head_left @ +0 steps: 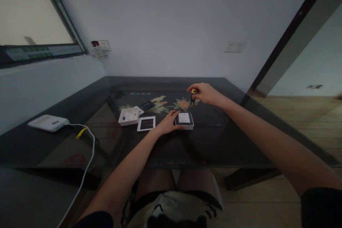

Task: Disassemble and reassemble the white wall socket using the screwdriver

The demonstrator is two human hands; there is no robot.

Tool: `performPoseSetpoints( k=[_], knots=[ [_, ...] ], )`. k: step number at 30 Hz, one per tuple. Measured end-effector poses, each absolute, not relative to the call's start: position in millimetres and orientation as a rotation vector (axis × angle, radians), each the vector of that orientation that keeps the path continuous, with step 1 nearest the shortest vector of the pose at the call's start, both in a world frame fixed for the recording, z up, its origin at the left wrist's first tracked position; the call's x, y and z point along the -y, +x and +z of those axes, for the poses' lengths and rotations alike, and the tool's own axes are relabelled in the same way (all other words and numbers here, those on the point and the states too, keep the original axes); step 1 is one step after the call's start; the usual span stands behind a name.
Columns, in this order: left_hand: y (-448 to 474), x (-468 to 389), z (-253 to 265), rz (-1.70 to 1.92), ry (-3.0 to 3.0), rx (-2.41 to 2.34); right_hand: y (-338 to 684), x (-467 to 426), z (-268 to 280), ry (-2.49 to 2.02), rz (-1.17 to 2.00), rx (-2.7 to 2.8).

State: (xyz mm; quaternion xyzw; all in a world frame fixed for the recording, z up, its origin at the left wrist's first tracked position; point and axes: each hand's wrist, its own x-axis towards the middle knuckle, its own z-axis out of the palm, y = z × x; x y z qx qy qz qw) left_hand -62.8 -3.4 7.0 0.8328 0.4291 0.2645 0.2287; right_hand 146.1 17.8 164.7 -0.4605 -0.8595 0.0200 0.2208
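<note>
My left hand (169,122) grips the left side of a white wall socket (184,118), thumb in front and fingers behind, as it sits on the dark table. Above and beyond the socket, my right hand (204,93) is closed around a yellow-and-black screwdriver (192,98), held roughly upright; its tip is too small to make out. Left of my left hand lies a white square frame (146,124). Beside that frame stands an open white box-like shell (128,116), and a black part (146,105) rests behind them.
A white power bank (49,123) lies at the table's left, its white cable (92,149) hanging over the front edge with a yellow tag (81,133). The glossy table (213,142) meets a wall carrying a double socket (235,46).
</note>
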Motion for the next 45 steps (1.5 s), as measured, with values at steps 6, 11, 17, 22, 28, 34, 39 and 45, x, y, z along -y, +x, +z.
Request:
performPoseSetpoints(
  k=[6, 11, 17, 22, 28, 34, 39, 45],
  knots=[
    [-63, 2, 5, 0.744, 2.298, -1.177, 137, -9, 164, -1.316, -0.119, 2.312],
    [-62, 2, 5, 0.747, 2.309, -1.171, 138, -9, 159, -1.356, -0.194, 2.233],
    [-63, 2, 5, 0.715, 2.313, -1.180, 148, -23, 164, -1.260, 0.220, 2.359],
    [-63, 1, 5, 0.720, 2.318, -1.182, 141, -11, 158, -1.352, -0.126, 2.251],
    [-63, 0, 3, 0.722, 2.318, -1.182, 142, -12, 160, -1.411, -0.145, 2.249],
    [-64, -1, 1, 0.741, 2.304, -1.164, 148, -19, 164, -1.318, 0.087, 2.376],
    [-62, 0, 2, 0.769, 2.291, -1.154, 144, -12, 150, -1.350, -0.163, 2.251],
    [-63, 1, 5, 0.738, 2.253, -1.173, 147, -7, 147, -1.254, 0.197, 2.182]
  ],
)
